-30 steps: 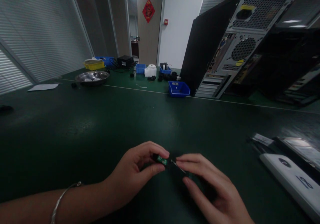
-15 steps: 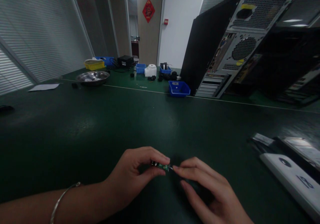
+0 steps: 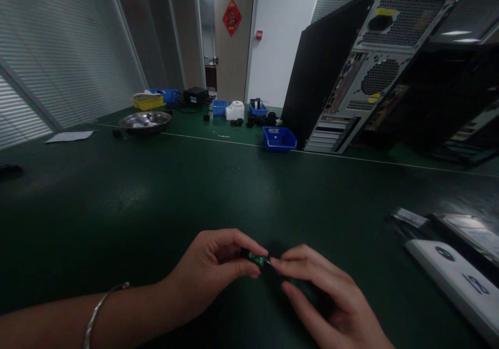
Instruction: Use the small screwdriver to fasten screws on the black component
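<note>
My left hand pinches a small green circuit board between thumb and forefinger, above the green tabletop. Its left part is hidden by the fingers. A tiny shiny metal end shows at the board's right side, against the fingertips of my right hand. The right forefinger touches this end, while the thumb is curled a little below it. Whether something small and dark sits between the right fingers is too dim to make out.
On the right lie a white box-like device marked 18 and a silver-topped drive. Farther back stand a blue bin, a tilted computer tower, a metal bowl, a yellow tray and white paper.
The left fingers and the board have shifted very slightly right, toward the right fingertips, and less of the board's left part shows. The right hand has hardly moved.
</note>
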`<state>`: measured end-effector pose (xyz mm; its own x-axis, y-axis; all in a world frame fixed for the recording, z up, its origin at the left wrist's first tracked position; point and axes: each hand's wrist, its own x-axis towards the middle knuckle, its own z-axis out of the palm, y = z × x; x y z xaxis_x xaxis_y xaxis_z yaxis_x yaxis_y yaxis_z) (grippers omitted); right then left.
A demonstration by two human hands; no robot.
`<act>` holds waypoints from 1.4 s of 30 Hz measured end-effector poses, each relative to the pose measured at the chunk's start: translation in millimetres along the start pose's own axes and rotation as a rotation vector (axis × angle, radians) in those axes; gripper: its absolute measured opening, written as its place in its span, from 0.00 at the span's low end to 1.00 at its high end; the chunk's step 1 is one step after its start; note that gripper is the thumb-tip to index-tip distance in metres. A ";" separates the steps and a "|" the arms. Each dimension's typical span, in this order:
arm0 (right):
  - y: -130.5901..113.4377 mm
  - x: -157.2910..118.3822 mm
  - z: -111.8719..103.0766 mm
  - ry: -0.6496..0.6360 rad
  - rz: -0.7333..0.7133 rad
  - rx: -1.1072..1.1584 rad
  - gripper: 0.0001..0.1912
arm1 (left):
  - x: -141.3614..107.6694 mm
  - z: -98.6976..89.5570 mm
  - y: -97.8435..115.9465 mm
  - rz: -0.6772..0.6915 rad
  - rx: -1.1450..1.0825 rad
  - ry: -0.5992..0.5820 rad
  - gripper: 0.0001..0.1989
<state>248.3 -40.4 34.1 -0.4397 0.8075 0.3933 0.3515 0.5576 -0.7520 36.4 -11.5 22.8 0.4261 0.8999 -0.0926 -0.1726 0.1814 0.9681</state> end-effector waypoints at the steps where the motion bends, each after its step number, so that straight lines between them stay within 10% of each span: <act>1: 0.2 0.0 -0.3 0.004 -0.008 -0.008 0.22 | -0.1 -0.3 -0.3 0.003 0.018 0.006 0.10; 15: 5.7 -2.6 -0.9 -0.018 0.046 0.008 0.21 | 2.1 -10.9 9.0 0.042 0.286 -0.006 0.07; 24: 8.6 -3.2 -1.1 0.021 0.074 0.033 0.19 | -4.9 -4.9 25.6 0.184 0.955 -0.357 0.06; 33: 7.4 -5.2 -0.3 -0.050 0.108 -0.002 0.16 | -6.4 -3.2 26.1 0.246 1.063 -0.271 0.09; 39: 8.7 -6.8 4.8 -0.127 0.118 -0.087 0.13 | -11.5 7.3 31.0 0.203 1.365 -0.289 0.29; 42: 9.3 -7.7 5.2 -0.130 0.118 -0.084 0.11 | -13.8 11.8 29.9 0.173 1.398 -0.298 0.21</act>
<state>250.7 -42.4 21.3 -0.4926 0.8397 0.2286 0.4725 0.4787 -0.7400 35.8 -23.2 55.7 0.6867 0.7235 -0.0708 0.6816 -0.6070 0.4086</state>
